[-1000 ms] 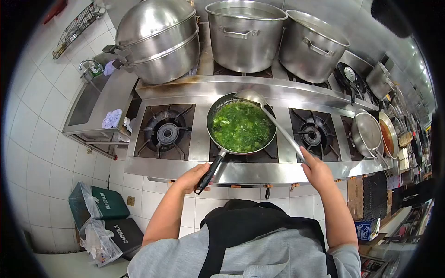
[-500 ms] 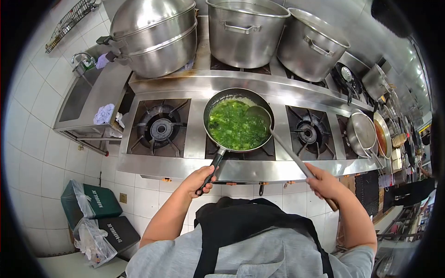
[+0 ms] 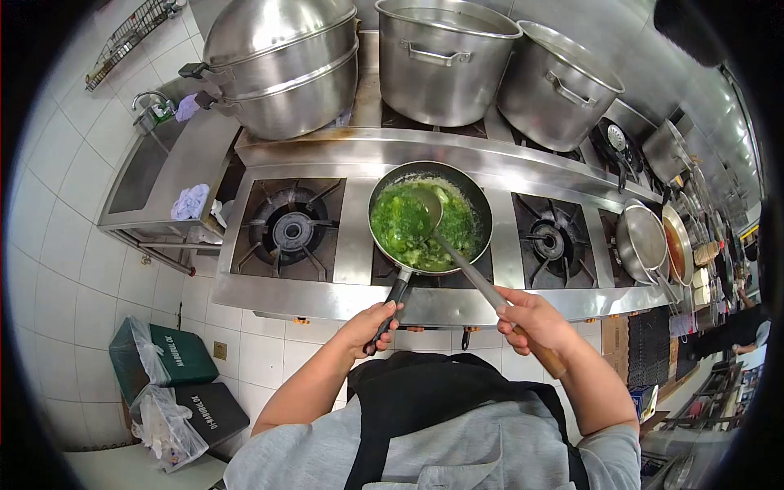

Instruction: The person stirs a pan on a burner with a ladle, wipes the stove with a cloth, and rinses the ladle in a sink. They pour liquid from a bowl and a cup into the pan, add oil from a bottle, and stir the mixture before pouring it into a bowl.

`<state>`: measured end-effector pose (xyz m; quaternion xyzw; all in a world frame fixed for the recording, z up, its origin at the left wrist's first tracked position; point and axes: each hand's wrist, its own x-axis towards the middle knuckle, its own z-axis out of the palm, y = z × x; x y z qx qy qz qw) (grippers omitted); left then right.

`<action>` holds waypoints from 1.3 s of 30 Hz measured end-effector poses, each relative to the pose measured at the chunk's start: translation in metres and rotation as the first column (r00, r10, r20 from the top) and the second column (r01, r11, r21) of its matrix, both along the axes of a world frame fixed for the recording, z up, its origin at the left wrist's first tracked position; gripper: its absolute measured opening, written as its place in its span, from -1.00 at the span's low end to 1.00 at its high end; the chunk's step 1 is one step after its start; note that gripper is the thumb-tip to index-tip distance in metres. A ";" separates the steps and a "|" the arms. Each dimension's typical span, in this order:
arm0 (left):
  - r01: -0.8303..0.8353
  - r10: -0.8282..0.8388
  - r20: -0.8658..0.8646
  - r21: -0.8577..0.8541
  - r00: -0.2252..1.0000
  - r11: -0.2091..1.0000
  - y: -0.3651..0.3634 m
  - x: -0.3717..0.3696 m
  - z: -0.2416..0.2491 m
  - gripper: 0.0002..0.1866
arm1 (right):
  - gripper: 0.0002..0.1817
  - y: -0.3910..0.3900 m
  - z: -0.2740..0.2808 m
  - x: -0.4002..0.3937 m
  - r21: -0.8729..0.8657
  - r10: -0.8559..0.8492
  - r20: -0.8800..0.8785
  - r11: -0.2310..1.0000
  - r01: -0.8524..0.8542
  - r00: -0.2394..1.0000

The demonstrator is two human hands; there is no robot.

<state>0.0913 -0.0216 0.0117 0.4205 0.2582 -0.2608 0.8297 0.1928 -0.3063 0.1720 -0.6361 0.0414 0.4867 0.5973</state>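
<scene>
A frying pan (image 3: pixel 482 196) sits over the middle front burner of the stove, holding chopped leafy greens (image 3: pixel 400 220) in pale liquid. My left hand (image 3: pixel 374 329) is closed around the pan's black handle (image 3: pixel 398 290). My right hand (image 3: pixel 535 321) grips the long shaft of a ladle (image 3: pixel 469 269), which has a wooden end. The ladle's bowl lies among the greens near the pan's centre, partly covered by them.
Large steel pots (image 3: pixel 449 65) and a stacked steamer (image 3: pixel 282 73) stand on the raised back shelf. Burners (image 3: pixel 292 231) flank the pan. Steel pans (image 3: pixel 641 237) crowd the right end. A sink (image 3: pixel 151 175) and lidded bins (image 3: pixel 167 355) are at left.
The ladle's bowl has swept left from the pan's right side to its middle, pushing greens along. My right hand has shifted left. The whole view has turned slightly.
</scene>
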 end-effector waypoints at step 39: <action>-0.068 0.052 -0.045 -0.508 0.998 0.859 0.008 0.005 -0.030 -0.60 | -0.36 -0.030 -0.010 -0.039 -0.221 0.135 0.283 0.973 -0.073 0.949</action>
